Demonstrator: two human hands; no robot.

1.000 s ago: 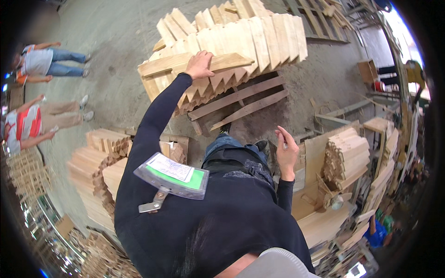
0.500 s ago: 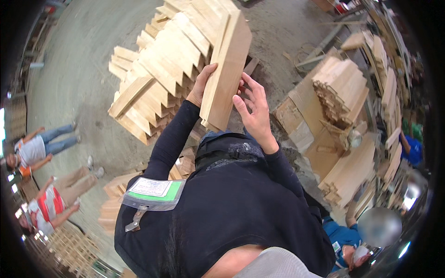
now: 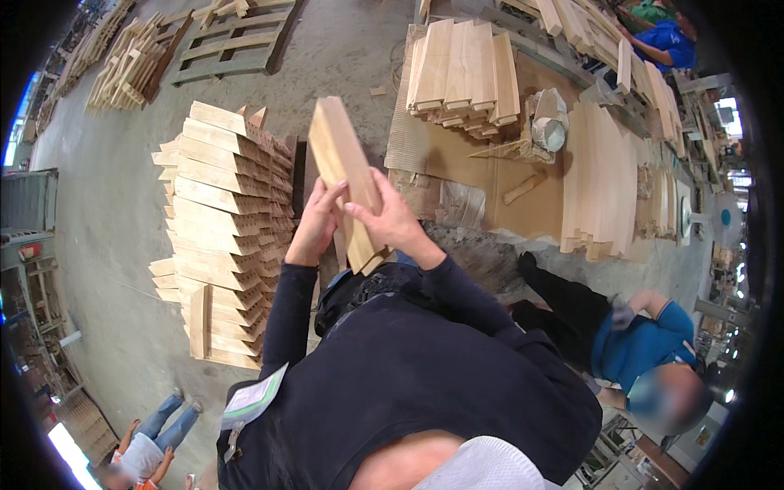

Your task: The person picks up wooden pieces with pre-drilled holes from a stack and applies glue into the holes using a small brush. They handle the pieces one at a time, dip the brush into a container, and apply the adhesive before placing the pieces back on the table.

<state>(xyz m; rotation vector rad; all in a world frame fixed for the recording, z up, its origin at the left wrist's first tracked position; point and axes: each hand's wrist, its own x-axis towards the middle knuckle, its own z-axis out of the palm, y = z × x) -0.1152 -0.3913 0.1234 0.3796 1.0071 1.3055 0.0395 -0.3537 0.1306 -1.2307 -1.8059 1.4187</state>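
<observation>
Both my hands grip a short bundle of pale wooden boards, at least two laid face to face, tilted up in front of my waist. My left hand is closed on the left edge, fingers wrapped on the wood. On the opposite side my right hand clasps the boards, its thumb across the face near the left fingertips. To the left rises a stack of similar boards with pointed, angled ends, with one board lying crosswise at its near end.
Right of my hands is a cardboard-covered surface bearing one board pile, another pile and a short wooden stick. A co-worker in a blue shirt is close on my right. A pallet lies on the floor ahead.
My view has turned right, away from the stack. The boards have come off from over the stack toward the cardboard-covered surface. My right hand has gone from spread fingers to gripping them.
</observation>
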